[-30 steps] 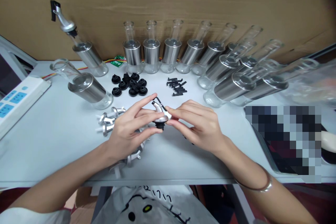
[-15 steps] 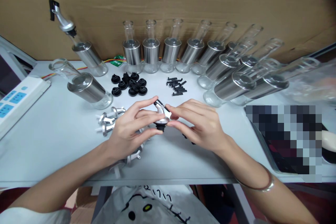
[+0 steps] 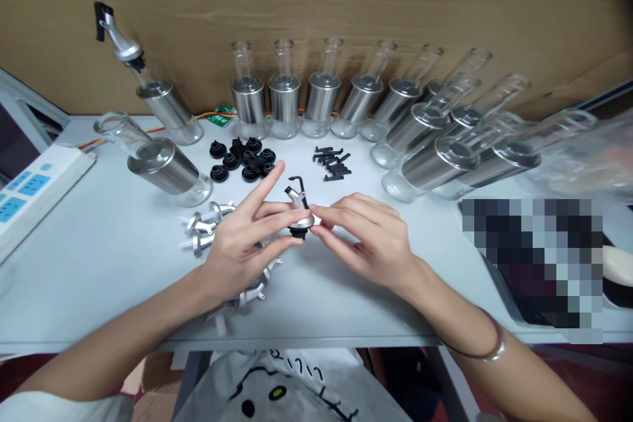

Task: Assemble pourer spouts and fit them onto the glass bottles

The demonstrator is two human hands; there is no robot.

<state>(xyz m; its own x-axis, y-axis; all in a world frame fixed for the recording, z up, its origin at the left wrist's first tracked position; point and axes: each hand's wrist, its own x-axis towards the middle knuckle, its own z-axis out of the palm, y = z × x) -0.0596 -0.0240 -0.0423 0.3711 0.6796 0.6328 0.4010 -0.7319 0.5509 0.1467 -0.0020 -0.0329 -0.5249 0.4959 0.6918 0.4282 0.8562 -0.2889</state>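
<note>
Above the middle of the table I hold a bottle pourer [image 3: 299,219], with a silver cap and spout and a black ribbed stopper below. My left hand [image 3: 242,231] grips it between thumb and middle finger, its index finger raised. My right hand [image 3: 370,234] pinches at its right side, fingertips at the cap and the tail of the black flip lever [image 3: 302,188], which stands upright with its hooked end on top. Left of them lie several silver spouts [image 3: 202,242], partly behind my left hand. Beyond are black rubber stoppers [image 3: 231,160] and loose black levers [image 3: 336,161].
Glass bottles with steel sleeves [image 3: 324,95] line the back and right. At left stand an uncapped bottle [image 3: 161,165] and one with a pourer [image 3: 126,49] on it. A white power strip [image 3: 44,194] lies at far left, a blurred-out dark device [image 3: 524,264] at right.
The black lever has swung up from lying over the spout to standing upright. My left index finger has lifted off the spout's tip, and my right fingertips have shifted slightly left.
</note>
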